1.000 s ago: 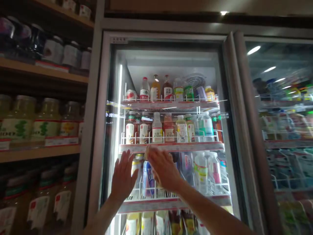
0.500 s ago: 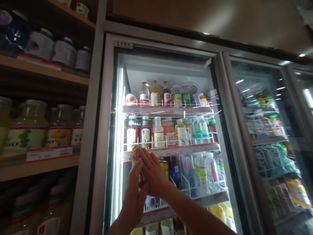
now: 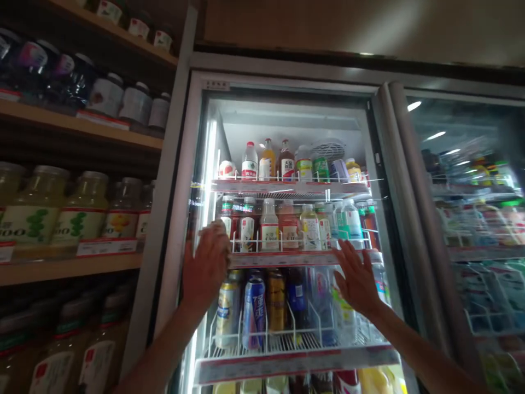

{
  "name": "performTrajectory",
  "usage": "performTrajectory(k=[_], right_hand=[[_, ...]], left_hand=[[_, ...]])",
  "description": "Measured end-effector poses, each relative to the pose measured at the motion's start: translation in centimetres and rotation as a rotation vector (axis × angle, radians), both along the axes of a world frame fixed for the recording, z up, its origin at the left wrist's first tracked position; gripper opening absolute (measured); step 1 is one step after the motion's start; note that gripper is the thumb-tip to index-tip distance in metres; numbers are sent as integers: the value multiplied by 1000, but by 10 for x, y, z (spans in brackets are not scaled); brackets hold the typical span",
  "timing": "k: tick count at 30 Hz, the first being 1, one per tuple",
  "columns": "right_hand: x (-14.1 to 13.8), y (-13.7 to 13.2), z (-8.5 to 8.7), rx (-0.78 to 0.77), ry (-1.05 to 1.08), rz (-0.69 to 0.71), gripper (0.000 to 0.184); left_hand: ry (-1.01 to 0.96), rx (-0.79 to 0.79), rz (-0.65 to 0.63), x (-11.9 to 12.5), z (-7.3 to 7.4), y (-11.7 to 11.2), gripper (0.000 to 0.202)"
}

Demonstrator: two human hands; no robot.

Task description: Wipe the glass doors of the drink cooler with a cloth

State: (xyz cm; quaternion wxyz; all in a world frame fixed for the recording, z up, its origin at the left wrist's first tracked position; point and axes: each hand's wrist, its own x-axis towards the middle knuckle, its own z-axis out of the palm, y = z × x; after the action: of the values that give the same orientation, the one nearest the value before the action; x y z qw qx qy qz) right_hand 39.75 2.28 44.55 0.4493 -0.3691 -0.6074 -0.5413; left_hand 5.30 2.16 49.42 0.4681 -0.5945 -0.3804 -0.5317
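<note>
My left hand [image 3: 205, 265] lies over a crumpled light-coloured cloth [image 3: 221, 232], which it presses to the glass door of a lit drinks fridge [image 3: 262, 191]. Only the cloth's edge shows past the fingers. On the right side of the same door, my right hand [image 3: 356, 276] is open with its fingers spread and nothing in it. It looks to be on or just in front of the glass; I cannot tell whether it touches. Behind the glass stand rows of bottles and cans, among them a blue can [image 3: 254, 312].
On the left, wooden shelves [image 3: 82, 268] carry rows of juice bottles [image 3: 84, 208] and jars. To the right stands a second glass fridge door [image 3: 471, 219], beyond the metal door frame [image 3: 414, 219]. A brown panel [image 3: 328, 33] runs above.
My hands, together on the cloth before, have come apart. The left has moved left and up with the cloth, the right has gone to the door's right side. The view has shifted slightly.
</note>
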Motion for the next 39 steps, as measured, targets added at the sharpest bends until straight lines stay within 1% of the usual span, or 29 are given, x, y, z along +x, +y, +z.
performTrajectory(k=[1, 3, 5, 6, 7, 8, 9, 10, 12, 13, 14, 16, 18, 19, 21, 22, 23, 24, 25, 26, 29, 30, 31, 32, 34, 35, 36, 37, 39], right_hand=[[4, 1, 0, 5, 10, 13, 60], [5, 2, -1, 25, 38, 57, 60], [5, 2, -2, 34, 47, 105, 60], [7, 1, -2, 37, 44, 119, 60], [11, 1, -3, 44, 46, 122, 60], [16, 1, -4, 53, 55, 112, 59], [22, 1, -4, 63, 70, 94, 59], [27, 1, -5, 75, 89, 76, 58], [36, 3, -8, 83, 115, 52, 57], [39, 3, -9, 84, 120, 52, 57], [41, 4, -10, 85, 120, 56, 56], [42, 5, -11, 89, 120, 65, 56], [42, 5, -11, 90, 114, 71, 56], [41, 5, -11, 90, 109, 69, 57], [41, 5, -11, 91, 101, 60, 57], [40, 4, -11, 90, 102, 53, 56], [40, 4, -11, 89, 105, 45, 56], [40, 4, -11, 86, 108, 40, 56], [39, 4, -11, 81, 111, 37, 56], [39, 3, -11, 76, 113, 34, 56], [40, 3, -13, 65, 108, 28, 56], [40, 3, -14, 60, 104, 27, 57], [41, 3, -15, 55, 100, 26, 57], [41, 3, -16, 50, 97, 28, 57], [41, 3, -17, 44, 97, 33, 58], [41, 3, -17, 42, 100, 34, 58], [40, 3, -17, 39, 102, 34, 59], [40, 3, -17, 36, 104, 32, 58], [40, 2, -17, 33, 110, 30, 58]], left_hand=[[-34, 33, 20, 4, -10, -2, 40], [54, 101, 44, 33, -40, -8, 42], [371, 129, 29, 73, -70, -11, 42], [510, 149, 11, 88, -79, -11, 39], [640, 162, -12, 97, -80, -9, 37], [695, 160, -17, 97, -74, -7, 36], [681, 145, -6, 91, -62, -4, 36], [604, 120, 18, 80, -45, -1, 39], [314, 81, 86, 57, -11, 3, 46], [193, 80, 105, 50, -1, 4, 49], [143, 75, 116, 48, 2, 3, 51], [252, 54, 113, 57, -9, 0, 54], [535, 31, 87, 66, -25, -6, 54], [620, 37, 74, 66, -26, -8, 53], [754, 37, 58, 53, -11, -9, 49], [624, 44, 76, 44, 2, -8, 45], [400, 32, 112, 35, 14, -7, 43], [228, 42, 122, 30, 22, -5, 43], [181, 39, 114, 28, 25, -3, 43], [242, 30, 95, 30, 21, -2, 44], [779, 46, -3, 41, -2, -2, 43], [878, 62, -21, 41, -5, -2, 41], [878, 69, -17, 37, -2, -1, 39], [735, 75, 10, 31, 6, -1, 38], [313, 81, 77, 21, 21, 0, 39], [189, 73, 96, 20, 25, -1, 40], [188, 57, 101, 22, 23, -1, 41], [296, 44, 90, 28, 16, -3, 42], [683, 57, 31, 44, -1, -5, 41]])
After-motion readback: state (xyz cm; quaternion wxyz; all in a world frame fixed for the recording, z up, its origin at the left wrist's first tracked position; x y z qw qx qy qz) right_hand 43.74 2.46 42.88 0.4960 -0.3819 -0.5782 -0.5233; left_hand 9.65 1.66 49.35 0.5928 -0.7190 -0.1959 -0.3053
